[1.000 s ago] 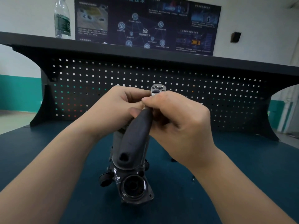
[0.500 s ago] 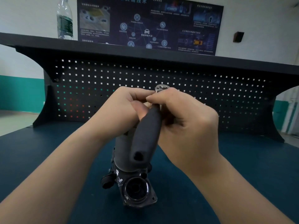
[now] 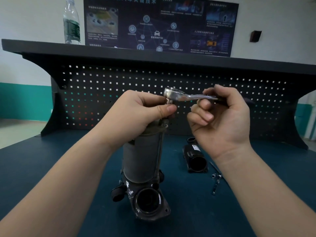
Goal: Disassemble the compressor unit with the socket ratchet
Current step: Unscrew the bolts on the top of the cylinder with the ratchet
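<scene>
The compressor unit (image 3: 143, 158), a grey cylinder on a dark flanged base, stands upright on the blue bench mat. My left hand (image 3: 140, 113) grips its top end and the socket under the ratchet head. The chrome socket ratchet (image 3: 181, 96) lies level above the unit, its head over the top, its handle pointing right. My right hand (image 3: 222, 117) holds that handle with curled fingers; the handle's dark grip is mostly hidden behind the hand.
A removed black cylindrical part (image 3: 195, 158) lies on the mat right of the unit. A small metal wrench and bits (image 3: 216, 182) lie beside it. A black pegboard back (image 3: 153, 93) with a shelf rises behind; a water bottle (image 3: 71, 23) stands on the shelf.
The ratchet handle has swung from pointing toward me to pointing right, carried by my right hand. The parts on the mat to the right have come into sight.
</scene>
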`<state>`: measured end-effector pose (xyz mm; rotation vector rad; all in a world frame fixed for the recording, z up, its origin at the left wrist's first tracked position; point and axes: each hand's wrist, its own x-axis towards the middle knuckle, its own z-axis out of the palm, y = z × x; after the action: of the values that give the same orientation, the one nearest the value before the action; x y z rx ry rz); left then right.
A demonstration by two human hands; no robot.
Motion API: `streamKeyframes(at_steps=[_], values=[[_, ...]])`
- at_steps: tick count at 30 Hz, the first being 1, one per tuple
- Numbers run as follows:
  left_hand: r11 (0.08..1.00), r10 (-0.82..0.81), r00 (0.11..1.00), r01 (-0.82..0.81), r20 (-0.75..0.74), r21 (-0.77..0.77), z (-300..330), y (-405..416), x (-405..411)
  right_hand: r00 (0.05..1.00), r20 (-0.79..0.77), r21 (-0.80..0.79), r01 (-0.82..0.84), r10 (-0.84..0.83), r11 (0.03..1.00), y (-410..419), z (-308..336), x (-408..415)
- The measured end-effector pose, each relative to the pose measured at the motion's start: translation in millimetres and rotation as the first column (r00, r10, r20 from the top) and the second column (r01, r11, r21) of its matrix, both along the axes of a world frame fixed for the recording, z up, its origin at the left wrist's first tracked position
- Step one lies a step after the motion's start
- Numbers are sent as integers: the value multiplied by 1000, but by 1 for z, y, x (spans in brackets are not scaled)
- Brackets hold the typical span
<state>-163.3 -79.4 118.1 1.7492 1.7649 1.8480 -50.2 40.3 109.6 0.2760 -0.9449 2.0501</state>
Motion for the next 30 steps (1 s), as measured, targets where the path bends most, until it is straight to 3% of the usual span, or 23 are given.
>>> streamKeyframes(at_steps=[2, 3, 5, 6, 7, 8, 9, 10, 11, 12, 16, 18, 19, 20, 21, 22, 23, 24, 25, 26, 27, 28, 30], values=[[1000, 26, 1000, -26, -10, -3, -2, 2, 1, 954, -107, 246, 298, -280, 922, -8, 3, 2], [999, 37, 999, -37, -13, -3, -2, 3, 0, 857, -162, 474, 502, -489, 723, -15, 6, 4], [1000, 23, 998, -24, -52, -1, -3, 3, 0, 504, -375, 803, 597, -778, -1, -27, 7, 6], [1000, 18, 997, -17, -69, 3, -3, 2, 1, 379, -567, 729, 644, -731, -232, -30, 6, 7], [1000, 6, 998, -7, -67, -3, -3, 1, 0, 317, -662, 631, 724, -679, -277, -30, 0, 8], [1000, -1, 999, 1, -42, -8, -2, 0, -1, 367, -633, 603, 786, -682, -136, -28, -5, 8], [1000, 4, 1000, -5, -23, -16, -2, -1, -1, 556, -502, 613, 769, -662, 181, -24, -1, 9], [1000, 0, 1000, 0, -7, -25, -2, -2, -3, 786, -311, 573, 604, -534, 554, -18, 1, 9], [999, -7, 1000, 7, -2, -33, -2, -3, -4, 937, -124, 441, 348, -328, 827, -16, 10, 9], [999, -22, 1000, 22, -5, -37, -1, -3, -5, 989, 8, 293, 137, -146, 946, -8, 16, 10], [1000, -23, 1000, 23, -12, -17, -1, -2, -5, 986, 161, 128, -52, 31, 990, 2, 30, 9], [1000, 3, 1000, -3, -24, 11, -1, 0, -6, 995, 52, 198, 76, -88, 977, -6, 19, 6], [1000, 12, 1000, -11, -28, 17, -2, 1, -5, 962, -33, 325, 266, -270, 908, -12, 14, 9], [1000, 13, 1000, -12, -24, 24, -2, 1, -3, 876, -129, 514, 460, -465, 724, -18, 14, 8], [1000, 2, 1000, -1, -18, 31, -2, 2, -1, 737, -201, 697, 570, -645, 435, -28, 24, 7], [999, -12, 999, 13, -36, 30, -3, 1, 1, 628, -213, 846, 502, -749, 180, -33, 31, 2], [999, -20, 999, 21, -47, 29, -2, 0, 0, 581, -196, 931, 364, -790, 37, -37, 37, -2], [999, -40, 998, 41, -39, 11, -2, -1, -1, 576, -140, 962, 273, -805, 28, -37, 41, -3], [997, -72, 997, 72, -19, -16, -1, -2, -1, 599, -112, 954, 289, -793, 84, -36, 42, -1], [996, -86, 996, 86, -11, -37, 0, -4, -2, 712, -105, 857, 419, -694, 300, -33, 37, 3], [993, -98, 995, 97, -14, -68, 0, -4, -3, 863, -63, 660, 413, -502, 627, -28, 28, 8], [990, -108, 994, 106, -12, -88, 0, -4, -1, 972, -31, 443, 223, -234, 868, -23, 27, 12], [993, -110, 994, 111, 19, -51, 0, -2, 1, 997, -13, 157, -67, 70, 985, -5, 19, 8]])
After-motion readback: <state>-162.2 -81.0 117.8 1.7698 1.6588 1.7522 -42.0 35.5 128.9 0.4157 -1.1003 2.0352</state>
